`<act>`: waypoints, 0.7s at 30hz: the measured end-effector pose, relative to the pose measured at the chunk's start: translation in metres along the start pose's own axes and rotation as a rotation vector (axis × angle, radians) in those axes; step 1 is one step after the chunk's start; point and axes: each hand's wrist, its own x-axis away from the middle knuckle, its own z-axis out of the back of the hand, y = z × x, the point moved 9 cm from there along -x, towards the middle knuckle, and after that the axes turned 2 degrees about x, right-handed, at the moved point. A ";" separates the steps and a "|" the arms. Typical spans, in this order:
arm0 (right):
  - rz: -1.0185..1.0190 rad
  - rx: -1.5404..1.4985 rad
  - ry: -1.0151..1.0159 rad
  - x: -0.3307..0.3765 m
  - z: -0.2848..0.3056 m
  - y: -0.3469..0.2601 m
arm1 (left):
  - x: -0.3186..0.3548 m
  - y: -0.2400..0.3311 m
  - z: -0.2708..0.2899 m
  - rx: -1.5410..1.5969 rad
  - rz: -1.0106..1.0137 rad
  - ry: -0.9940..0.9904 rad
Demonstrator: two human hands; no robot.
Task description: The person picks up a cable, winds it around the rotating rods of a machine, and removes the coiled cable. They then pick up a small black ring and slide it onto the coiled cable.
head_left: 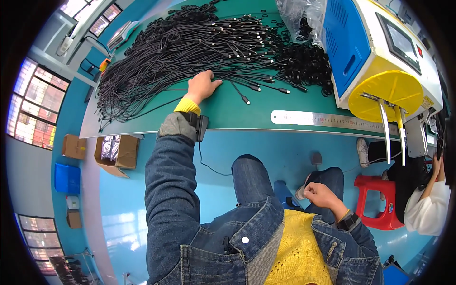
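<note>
Beneath the left hand (203,86) lies the near edge of a large pile of black cables (175,52), spread across the green table (228,111). The pile extends away from the hand toward the far side of the table and to both sides of it. The left hand rests palm down on the table, fingers loosely curled, fingertips touching the cable strands; no strand is visibly pinched. Just to the right of the hand, several loose cable ends with small plugs (247,100) lie separated from the pile. Farther right sits a heap of black rings (308,66), with a clear plastic bag (299,16) behind it. Beyond the rings stands a blue and white machine (375,52) with a yellow disc (387,95) and two metal prongs on its near face. A steel ruler (327,119) lies flat along the near table edge, to the right of the hand and well apart from it.

The right hand (319,193) rests over the knee below the table, closed into a loose fist, holding nothing visible. A red stool (380,199) stands to its right, next to a seated person in white (427,206).
</note>
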 end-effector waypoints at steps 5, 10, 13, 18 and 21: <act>-0.009 -0.067 0.001 0.008 -0.003 0.010 | -0.031 0.008 -0.004 0.274 -0.107 -0.025; 0.009 -0.076 0.068 0.020 0.006 0.026 | -0.039 -0.007 0.128 0.551 0.012 0.673; 0.059 -0.079 0.077 0.022 0.004 0.023 | -0.043 0.004 0.123 0.657 0.023 0.336; 0.090 -0.084 0.074 0.037 0.015 0.007 | 0.018 0.026 0.173 0.831 0.000 0.560; 0.135 -0.119 0.191 0.046 0.029 0.002 | 0.076 0.077 0.177 0.854 -0.112 0.489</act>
